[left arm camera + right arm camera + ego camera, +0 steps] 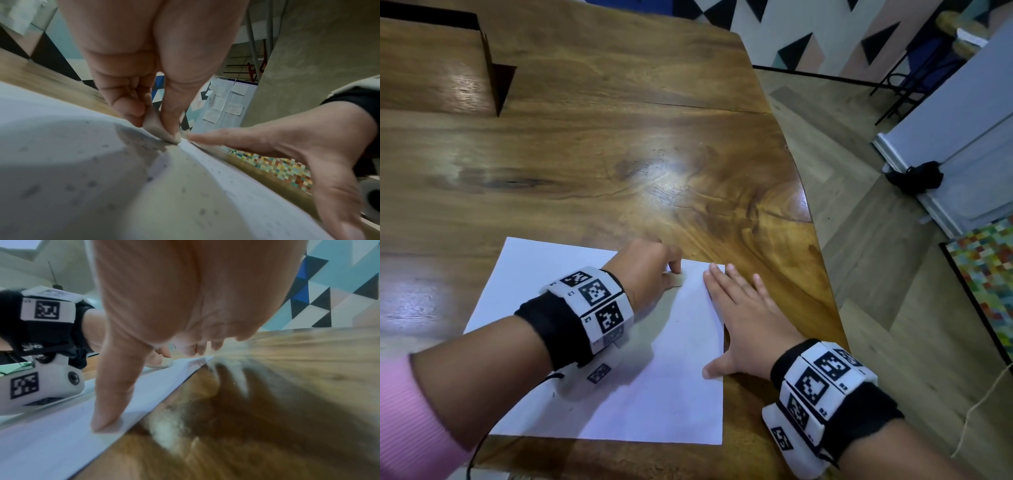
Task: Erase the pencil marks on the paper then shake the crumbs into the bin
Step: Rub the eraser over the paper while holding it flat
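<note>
Fingers (pixel 170 113) and thumb of the left hand (pixel 650 270) pinch a small eraser (pixel 162 131) against the far edge of the paper (pixel 647 404), while the right hand (pixel 750 329), fingers spread flat, straddles the sheet's right edge, apparently to stop it sliding on the wooden surface (pixel 619 154). Grey crumbs (pixel 92 183) dot the paper. No bin is in view.

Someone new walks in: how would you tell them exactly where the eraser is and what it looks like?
Find the white paper near the front right edge of the wooden table. At the sheet's far right corner, the left hand pinches the eraser against the paper. It is a small, pale grey-beige wedge, the only loose object there; the right hand beside it lies flat and holds nothing.
</note>
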A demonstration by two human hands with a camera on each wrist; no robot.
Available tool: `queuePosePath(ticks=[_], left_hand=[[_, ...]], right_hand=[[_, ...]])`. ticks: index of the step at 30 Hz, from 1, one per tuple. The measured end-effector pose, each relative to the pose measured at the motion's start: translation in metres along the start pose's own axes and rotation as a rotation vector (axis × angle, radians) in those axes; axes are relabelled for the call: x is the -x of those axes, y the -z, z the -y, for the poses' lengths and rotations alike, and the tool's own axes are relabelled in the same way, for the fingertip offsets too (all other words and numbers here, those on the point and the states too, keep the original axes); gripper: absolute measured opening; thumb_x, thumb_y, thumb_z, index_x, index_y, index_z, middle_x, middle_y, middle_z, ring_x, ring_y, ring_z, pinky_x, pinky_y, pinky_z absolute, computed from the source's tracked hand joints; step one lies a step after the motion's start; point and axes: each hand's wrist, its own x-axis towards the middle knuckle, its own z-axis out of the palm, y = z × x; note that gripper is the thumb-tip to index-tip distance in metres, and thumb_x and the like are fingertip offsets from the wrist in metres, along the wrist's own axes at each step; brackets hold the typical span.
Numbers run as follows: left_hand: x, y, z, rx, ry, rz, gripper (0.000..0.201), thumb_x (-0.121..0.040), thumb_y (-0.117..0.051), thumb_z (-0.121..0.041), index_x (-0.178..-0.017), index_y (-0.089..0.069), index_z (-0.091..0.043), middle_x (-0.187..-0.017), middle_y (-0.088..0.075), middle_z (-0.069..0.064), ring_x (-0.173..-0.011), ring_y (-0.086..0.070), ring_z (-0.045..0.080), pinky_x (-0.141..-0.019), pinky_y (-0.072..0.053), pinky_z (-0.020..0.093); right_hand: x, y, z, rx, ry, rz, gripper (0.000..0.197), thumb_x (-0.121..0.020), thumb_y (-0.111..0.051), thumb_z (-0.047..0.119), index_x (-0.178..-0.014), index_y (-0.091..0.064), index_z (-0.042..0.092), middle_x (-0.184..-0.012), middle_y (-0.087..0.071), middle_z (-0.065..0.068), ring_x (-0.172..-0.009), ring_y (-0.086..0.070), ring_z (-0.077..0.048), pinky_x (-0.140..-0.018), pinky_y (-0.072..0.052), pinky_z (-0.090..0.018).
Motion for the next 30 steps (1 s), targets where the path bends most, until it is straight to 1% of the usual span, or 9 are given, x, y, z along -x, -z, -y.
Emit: queuePosePath(ticks=[8,10,13,15,19,21,23,25,30], left_hand=[[-0.004,-0.006,-0.015,0.076,0.074,-0.024,0.012,-0.082,-0.061,-0.020,-0.090,-0.063,-0.011,-0.090,-0.066,0.009,-0.082,-0.056,0.022,-0.069,-0.039,0.025],[0.003,-0.013,-0.019,0.093,0.063,-0.013,0.013,-0.082,-0.059,-0.019,-0.090,-0.064,-0.010,-0.086,-0.063,0.010,-0.084,-0.058,0.026,-0.071,-0.042,0.029],[0.019,-0.023,-0.023,0.039,-0.048,0.102,0.014,-0.082,-0.058,-0.020,-0.092,-0.065,-0.012,-0.083,-0.053,0.005,-0.078,-0.048,0.018,-0.071,-0.037,0.026],[0.017,-0.020,-0.022,-0.002,-0.067,0.138,0.015,-0.081,-0.060,-0.021,-0.093,-0.066,-0.013,-0.085,-0.054,0.005,-0.081,-0.050,0.019,-0.071,-0.036,0.023],[-0.005,-0.008,-0.019,0.013,0.064,0.020,0.014,-0.083,-0.060,-0.019,-0.094,-0.065,-0.012,-0.100,-0.064,0.010,-0.094,-0.058,0.026,-0.073,-0.039,0.026],[0.002,-0.010,-0.020,0.008,0.037,0.021,0.010,-0.083,-0.058,-0.016,-0.089,-0.064,-0.011,-0.092,-0.065,0.011,-0.090,-0.059,0.028,-0.075,-0.043,0.030],[0.017,-0.016,-0.023,-0.019,-0.072,0.132,0.008,-0.081,-0.058,-0.016,-0.084,-0.065,-0.012,-0.075,-0.058,0.002,-0.081,-0.055,0.023,-0.070,-0.040,0.026],[0.021,-0.014,-0.021,-0.047,-0.124,0.224,0.008,-0.079,-0.061,-0.017,-0.085,-0.066,-0.013,-0.074,-0.054,-0.003,-0.077,-0.050,0.017,-0.069,-0.035,0.022],[-0.011,0.001,-0.013,-0.045,0.007,0.025,0.013,-0.079,-0.062,-0.014,-0.092,-0.065,-0.011,-0.098,-0.067,0.010,-0.093,-0.058,0.025,-0.073,-0.039,0.025]], right_hand=[[0.001,-0.004,0.001,-0.011,-0.018,0.005,0.136,-0.059,-0.066,0.074,-0.147,0.022,0.021,-0.153,0.031,0.011,-0.137,0.034,-0.009,-0.112,0.020,-0.048],[0.001,-0.005,0.003,-0.008,-0.032,-0.010,0.136,-0.059,-0.064,0.077,-0.148,0.022,0.020,-0.153,0.031,0.011,-0.137,0.034,-0.009,-0.110,0.023,-0.048],[0.001,-0.006,0.004,0.000,-0.041,-0.019,0.134,-0.059,-0.063,0.077,-0.148,0.020,0.020,-0.153,0.030,0.010,-0.137,0.034,-0.010,-0.110,0.024,-0.049],[0.001,-0.006,0.004,0.001,-0.043,-0.018,0.135,-0.058,-0.063,0.077,-0.148,0.020,0.021,-0.153,0.030,0.010,-0.137,0.034,-0.010,-0.110,0.024,-0.049],[0.002,-0.006,0.003,0.009,-0.046,-0.012,0.136,-0.058,-0.062,0.078,-0.148,0.021,0.021,-0.153,0.031,0.010,-0.136,0.036,-0.011,-0.109,0.025,-0.050],[0.002,-0.006,0.003,0.010,-0.048,-0.013,0.136,-0.057,-0.062,0.079,-0.148,0.021,0.021,-0.153,0.030,0.010,-0.137,0.035,-0.011,-0.109,0.024,-0.051],[0.002,-0.006,0.003,0.004,-0.049,-0.015,0.136,-0.057,-0.063,0.078,-0.148,0.020,0.021,-0.153,0.030,0.011,-0.137,0.035,-0.011,-0.109,0.024,-0.051],[0.002,-0.006,0.004,0.001,-0.047,-0.013,0.136,-0.057,-0.063,0.078,-0.148,0.019,0.021,-0.153,0.030,0.011,-0.137,0.035,-0.011,-0.109,0.024,-0.051],[0.002,-0.005,0.004,0.007,-0.048,0.000,0.136,-0.058,-0.063,0.078,-0.148,0.021,0.020,-0.153,0.031,0.010,-0.136,0.037,-0.011,-0.109,0.025,-0.051]])
